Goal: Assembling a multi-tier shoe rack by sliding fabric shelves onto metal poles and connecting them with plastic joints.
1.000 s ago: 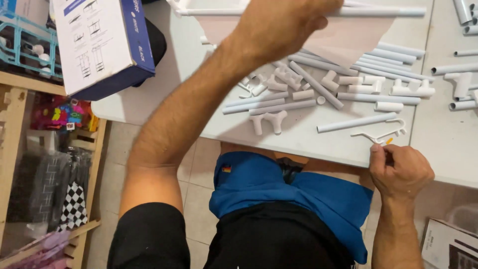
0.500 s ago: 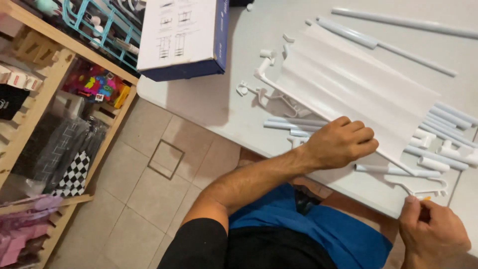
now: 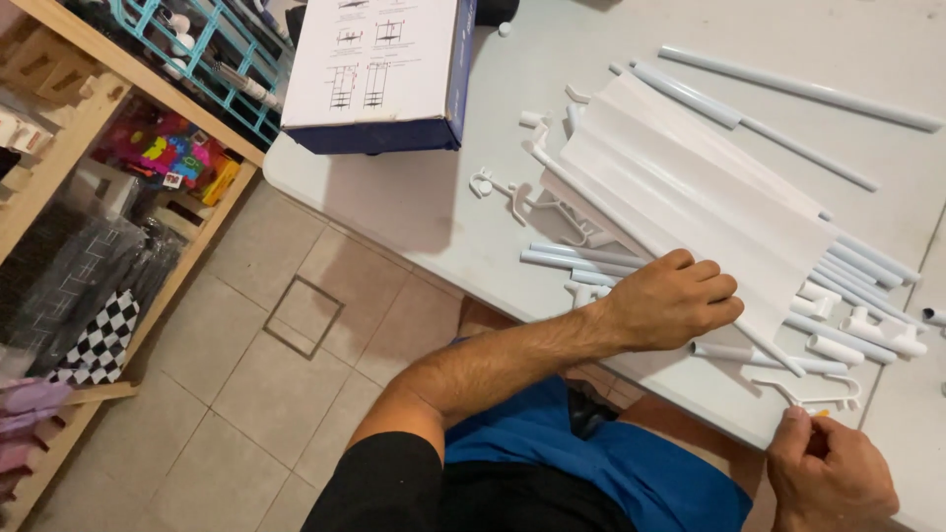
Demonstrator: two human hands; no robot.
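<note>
Forearm of the left hand (image 3: 675, 300) runs from lower centre up and to the right, bare below a black sleeve. Left hand lies knuckles-up on the near edge of the pale grey counter (image 3: 443, 212), fingers curled loosely, fingertips against the lower edge of a folded white plastic sheet (image 3: 690, 187); its grip is loose and half-closed and clasps nothing that shows. Short white plastic tubes (image 3: 581, 258) lie just beside the wrist, touching the sheet.

Right hand (image 3: 831, 473) sits at the counter's near edge, lower right, its grip closed, thumb and forefinger pinched on a small yellow-tipped object (image 3: 820, 413), too small to identify. A white plastic hook-shaped clip (image 3: 823, 399) lies just above it.

White cardboard box with dark blue sides (image 3: 379, 69) stands at the counter's far left corner, line diagrams on its top face. Wooden shelf (image 3: 59, 167) at left holds colourful packets and a turquoise wire rack (image 3: 212, 49).
</note>
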